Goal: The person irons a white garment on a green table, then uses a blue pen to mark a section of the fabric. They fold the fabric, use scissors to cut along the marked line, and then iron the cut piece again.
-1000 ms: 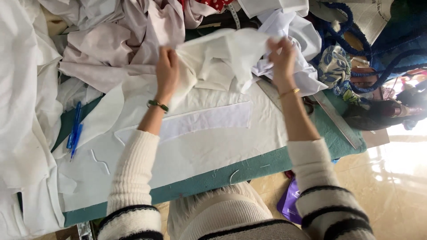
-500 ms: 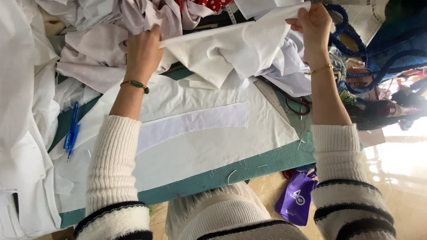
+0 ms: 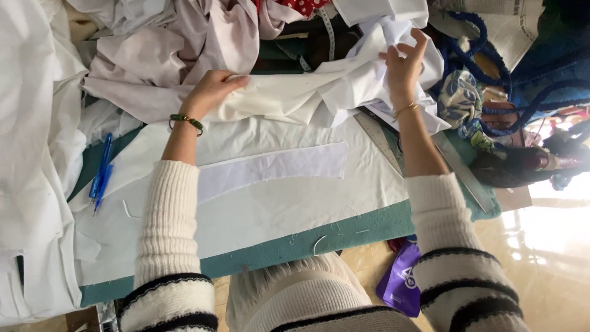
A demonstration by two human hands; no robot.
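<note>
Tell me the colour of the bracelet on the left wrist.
Green: a beaded bracelet just below the left hand, which holds the cream fabric. Clearest in the head view.

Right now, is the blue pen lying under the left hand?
No. The blue pen lies apart at the table's left edge, while the left hand grips the cream fabric.

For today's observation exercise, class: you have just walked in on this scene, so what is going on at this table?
A person in a cream striped sweater is handling a piece of white fabric over a green-topped table. The left hand grips one end and the right hand pinches the other, holding it bunched above the work surface. Below it, a long white strip lies flat on a larger white cloth. Blue pens sit at the left and a metal ruler at the right.
</note>
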